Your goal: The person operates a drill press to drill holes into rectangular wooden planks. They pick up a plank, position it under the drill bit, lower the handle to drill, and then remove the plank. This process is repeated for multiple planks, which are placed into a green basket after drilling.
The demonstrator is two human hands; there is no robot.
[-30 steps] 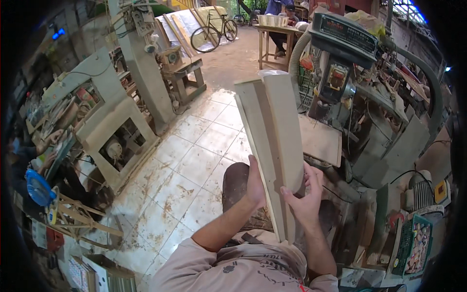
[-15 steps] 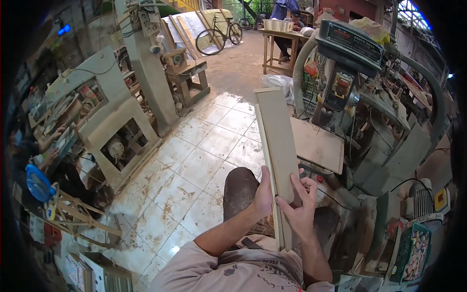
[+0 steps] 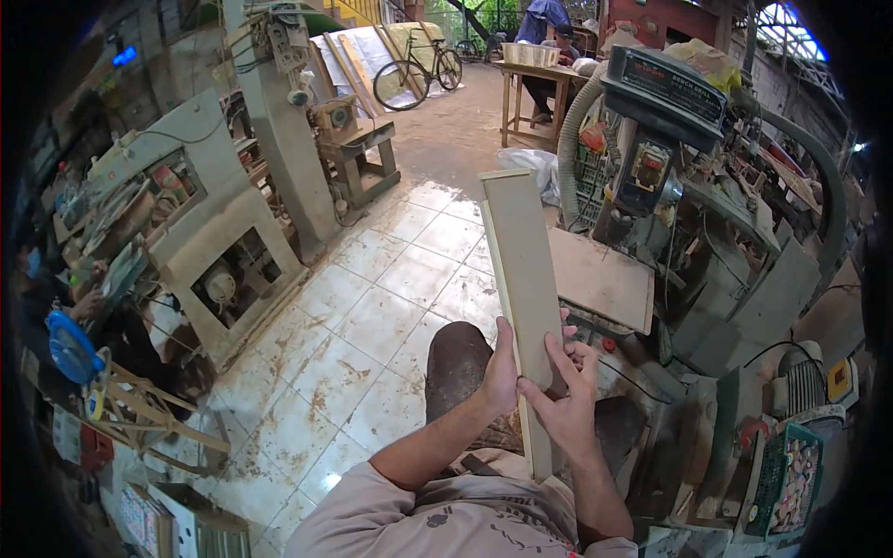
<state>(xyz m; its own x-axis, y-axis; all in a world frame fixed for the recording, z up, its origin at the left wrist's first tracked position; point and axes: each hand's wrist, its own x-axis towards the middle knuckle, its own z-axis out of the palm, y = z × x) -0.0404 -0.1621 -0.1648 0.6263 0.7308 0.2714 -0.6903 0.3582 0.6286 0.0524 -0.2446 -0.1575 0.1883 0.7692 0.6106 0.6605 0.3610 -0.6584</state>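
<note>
A long, pale wooden piece (image 3: 523, 270), narrow and tray-like with a raised lip at its far end and along its left side, slants up and away from my lap. My left hand (image 3: 500, 372) wraps its left edge from beneath, thumb along the side; fingertips peek out past the right edge. On the lower right part my right hand (image 3: 569, 386) grips the piece, thumb and index finger pressed against its face and the other fingers curled. The piece's underside is hidden from me. Its near end reaches down to my waist.
A bench drill (image 3: 665, 102) stands to the right, beside a flat board (image 3: 600, 279). Lower right are a motor (image 3: 806, 383) and a green crate (image 3: 786, 479). A blue fan (image 3: 74, 346) and a seated person (image 3: 88, 302) are at left. Dusty white tiles (image 3: 372, 316) cover the floor.
The wooden piece has swung slightly left, and my right hand has shifted a little left with it. Both hands keep their hold. The person at left has moved their hands.
</note>
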